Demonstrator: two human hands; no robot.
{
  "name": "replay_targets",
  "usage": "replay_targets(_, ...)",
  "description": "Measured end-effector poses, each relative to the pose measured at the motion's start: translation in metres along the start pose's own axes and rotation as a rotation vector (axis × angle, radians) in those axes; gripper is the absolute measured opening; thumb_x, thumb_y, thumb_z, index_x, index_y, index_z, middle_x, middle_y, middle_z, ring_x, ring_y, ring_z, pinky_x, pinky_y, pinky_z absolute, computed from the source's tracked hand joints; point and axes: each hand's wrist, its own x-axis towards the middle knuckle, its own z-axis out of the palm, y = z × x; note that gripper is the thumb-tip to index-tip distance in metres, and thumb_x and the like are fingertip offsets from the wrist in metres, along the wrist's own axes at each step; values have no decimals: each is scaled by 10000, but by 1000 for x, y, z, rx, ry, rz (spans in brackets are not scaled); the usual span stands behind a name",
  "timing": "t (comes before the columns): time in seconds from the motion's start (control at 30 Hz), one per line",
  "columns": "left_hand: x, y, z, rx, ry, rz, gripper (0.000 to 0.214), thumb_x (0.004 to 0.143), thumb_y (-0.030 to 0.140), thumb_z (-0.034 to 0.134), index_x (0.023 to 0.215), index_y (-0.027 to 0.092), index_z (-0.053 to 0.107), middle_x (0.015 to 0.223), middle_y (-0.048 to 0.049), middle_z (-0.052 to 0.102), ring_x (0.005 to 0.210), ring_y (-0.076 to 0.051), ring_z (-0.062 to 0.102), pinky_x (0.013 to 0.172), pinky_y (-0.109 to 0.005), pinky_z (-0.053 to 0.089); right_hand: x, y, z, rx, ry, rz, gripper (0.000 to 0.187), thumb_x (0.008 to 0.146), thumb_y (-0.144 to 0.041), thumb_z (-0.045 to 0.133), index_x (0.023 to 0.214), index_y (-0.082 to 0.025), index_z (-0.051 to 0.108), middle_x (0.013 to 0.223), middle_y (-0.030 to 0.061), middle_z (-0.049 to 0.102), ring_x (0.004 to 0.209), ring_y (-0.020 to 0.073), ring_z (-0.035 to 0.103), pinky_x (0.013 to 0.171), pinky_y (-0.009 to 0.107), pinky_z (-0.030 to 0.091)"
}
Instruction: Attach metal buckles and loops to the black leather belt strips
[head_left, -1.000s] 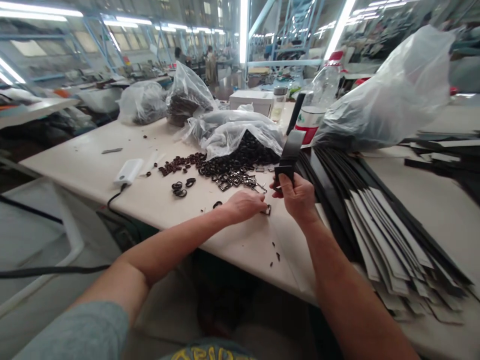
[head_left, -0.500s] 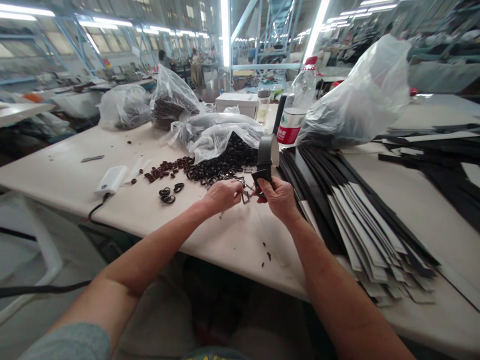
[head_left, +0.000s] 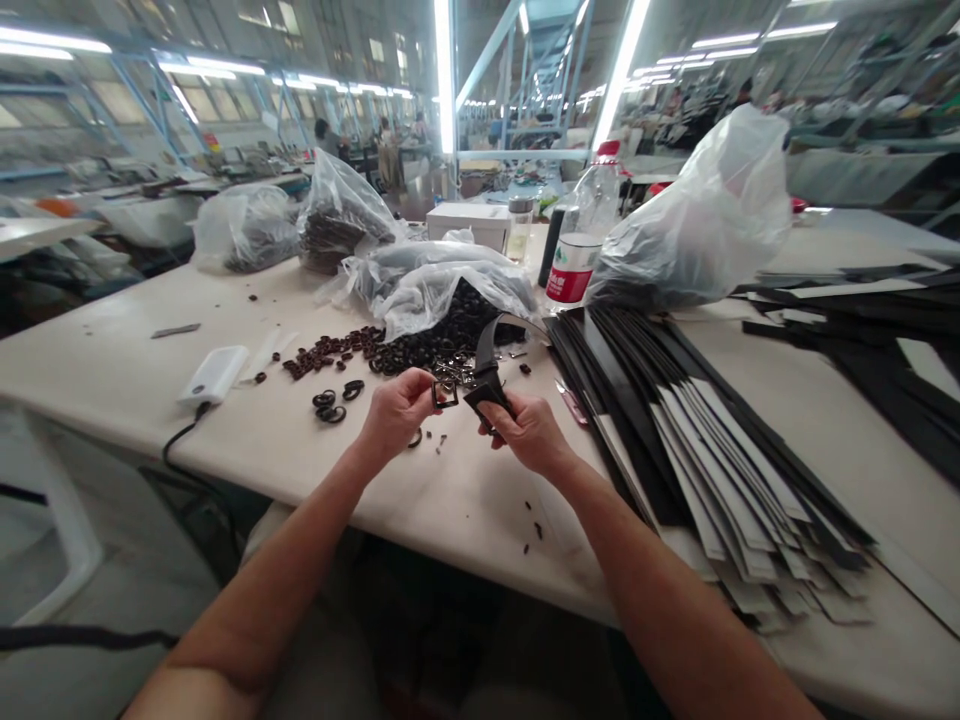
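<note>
Between its thumb and fingers my left hand (head_left: 397, 412) pinches a square metal buckle (head_left: 445, 395). My right hand (head_left: 529, 428) is closed round the end of a black belt strap (head_left: 489, 362), which curves up and back in a loop. The buckle is just left of the strap's end, apart from it. Behind the hands lie a heap of black loops (head_left: 450, 330), a scatter of dark brown loops (head_left: 330, 352) and loose metal buckles (head_left: 452, 368). Several black rings (head_left: 330, 405) sit left of my left hand.
Many black and white strips (head_left: 697, 440) are fanned out on the right of the table (head_left: 300, 460). Further back stand a red-capped bottle (head_left: 577, 265), a glass jar (head_left: 519, 230), a white box (head_left: 469, 224) and plastic bags (head_left: 697, 220). A white corded device (head_left: 215, 375) lies left.
My left hand has moved left and nearer, lifting the buckle from among the loose ones. My right hand and the strap have shifted left and slightly down, uncovering a small pink-handled tool.
</note>
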Motion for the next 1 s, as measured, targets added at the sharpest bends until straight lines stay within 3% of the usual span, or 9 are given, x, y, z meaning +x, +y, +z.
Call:
replay_targets(0.13, 1, 4, -11, 305, -4, 113, 122, 803, 287, 621, 791, 181, 682, 675, -3, 670, 627, -127, 593, 603, -223, 455, 0, 1, 1, -14, 8, -15, 404, 891, -543, 545, 751, -169, 605, 641, 35, 680, 430, 109, 587, 406, 205, 447)
replay_targets(0.23, -1, 8, -10, 444, -86, 139, 117, 812, 260, 613, 781, 188, 700, 641, 8, 664, 574, -116, 556, 566, -221, 411, 1, 0, -3, -17, 37, -22, 427, 886, -567, 546, 750, -167, 605, 647, 41, 682, 441, 116, 595, 411, 210, 452)
replay_targets(0.37, 1, 6, 8, 357, -280, 74, 156, 831, 289, 597, 785, 175, 692, 611, 5, 648, 535, -114, 551, 535, -225, 399, 2, -2, -8, -17, 98, -16, 477, 865, -624, 554, 784, -160, 627, 657, 45, 685, 446, 120, 595, 413, 218, 455)
replay_targets(0.47, 12, 0, 14, 144, -393, 46, 180, 793, 291, 636, 906, 165, 696, 771, -33, 711, 680, -138, 628, 629, -239, 462, 2, -2, -9, -9, 105, -6, 497, 850, -643, 564, 813, -153, 638, 658, 47, 681, 451, 125, 597, 416, 224, 464)
replay_targets(0.57, 21, -1, -6, 45, -343, 26, 271, 771, 343, 669, 964, 154, 692, 848, -49, 716, 727, -143, 624, 673, -256, 474, 2, -1, -7, 10, 74, 23, 508, 846, -654, 557, 809, -152, 629, 654, 46, 678, 450, 121, 590, 413, 221, 469)
replay_targets(0.73, 4, 4, -49, 566, -279, -72, 274, 761, 453, 695, 795, 184, 733, 666, 3, 662, 599, -126, 536, 575, -250, 375, 0, 0, 0, -42, -11, 16, 450, 875, -588, 538, 758, -157, 594, 646, 40, 678, 431, 101, 577, 414, 200, 461)
replay_targets(0.87, -19, -6, -47, 702, -266, -160, 210, 749, 382, 701, 843, 203, 756, 736, -14, 705, 648, -155, 577, 614, -269, 397, -1, 1, 6, -62, -36, -12, 391, 891, -522, 532, 759, -159, 590, 646, 32, 677, 423, 95, 574, 409, 193, 447)
replay_targets(1.0, -29, -17, -35, 569, -238, -134, 126, 738, 285, 676, 784, 207, 764, 749, -21, 712, 674, -158, 586, 661, -276, 427, -2, 2, 8, -68, -47, -18, 383, 897, -512, 527, 760, -161, 592, 651, 31, 677, 426, 99, 582, 414, 197, 447)
